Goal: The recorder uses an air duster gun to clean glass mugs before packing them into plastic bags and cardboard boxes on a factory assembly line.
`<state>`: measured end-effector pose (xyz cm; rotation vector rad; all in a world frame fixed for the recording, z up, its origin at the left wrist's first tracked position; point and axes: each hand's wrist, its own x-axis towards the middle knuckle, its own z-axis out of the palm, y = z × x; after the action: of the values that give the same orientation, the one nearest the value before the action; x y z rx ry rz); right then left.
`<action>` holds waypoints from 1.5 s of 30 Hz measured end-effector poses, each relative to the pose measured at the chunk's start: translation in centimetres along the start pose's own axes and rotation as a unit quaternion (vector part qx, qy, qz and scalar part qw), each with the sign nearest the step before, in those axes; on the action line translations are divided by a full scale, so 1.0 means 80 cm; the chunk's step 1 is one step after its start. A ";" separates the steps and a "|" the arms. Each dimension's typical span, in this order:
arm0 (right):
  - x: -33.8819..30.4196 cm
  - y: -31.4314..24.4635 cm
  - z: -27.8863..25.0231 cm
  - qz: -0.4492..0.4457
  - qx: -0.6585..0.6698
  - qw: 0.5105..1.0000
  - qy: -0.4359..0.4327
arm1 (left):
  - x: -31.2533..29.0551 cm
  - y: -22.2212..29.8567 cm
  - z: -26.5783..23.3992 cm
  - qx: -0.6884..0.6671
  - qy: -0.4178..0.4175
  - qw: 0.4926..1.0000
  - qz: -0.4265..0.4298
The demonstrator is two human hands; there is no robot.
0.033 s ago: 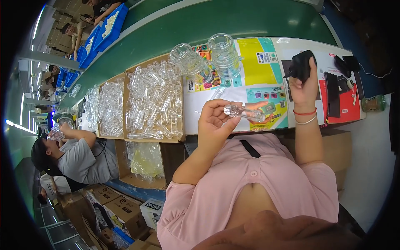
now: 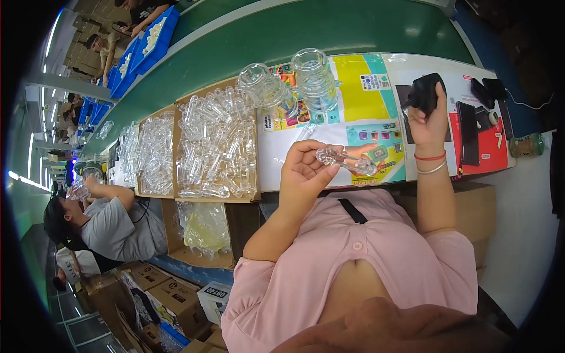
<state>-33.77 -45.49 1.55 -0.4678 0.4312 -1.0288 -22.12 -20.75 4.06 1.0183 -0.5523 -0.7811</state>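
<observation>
My left hand [image 2: 307, 172] pinches a clear tube-shaped piece [image 2: 347, 160] with a rounded end, held near the table's front edge. The piece points to the right, across my outstretched fingertips. Farther right, my right hand [image 2: 429, 120] is raised and wrapped round a black handheld thing [image 2: 427, 93] with a narrow tip on its left side; its kind I cannot make out. Two clear ribbed jars [image 2: 313, 79] stand beyond my left hand. Another slim clear piece [image 2: 306, 131] lies flat on the printed board just past my fingers.
To the left, a cardboard tray [image 2: 256, 165] is heaped with clear pieces, with another tray [image 2: 175, 126] beside it. At the right lie a black phone-like slab [image 2: 469, 134] and small black items. A green conveyor belt [image 2: 388, 29] runs behind. A co-worker in grey [image 2: 126, 226] sits at left.
The clear piece in my left hand has tipped slightly, its right end a little lower. My right hand keeps its hold on the black thing.
</observation>
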 end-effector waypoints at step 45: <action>-0.054 0.028 -0.003 0.107 -0.135 0.957 -0.234 | 0.165 -0.093 -0.040 0.294 0.148 0.943 0.041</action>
<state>-34.24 -40.73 0.63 -0.8675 0.1902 -0.6231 -14.04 -31.71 -3.30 1.6226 -0.5741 -0.3723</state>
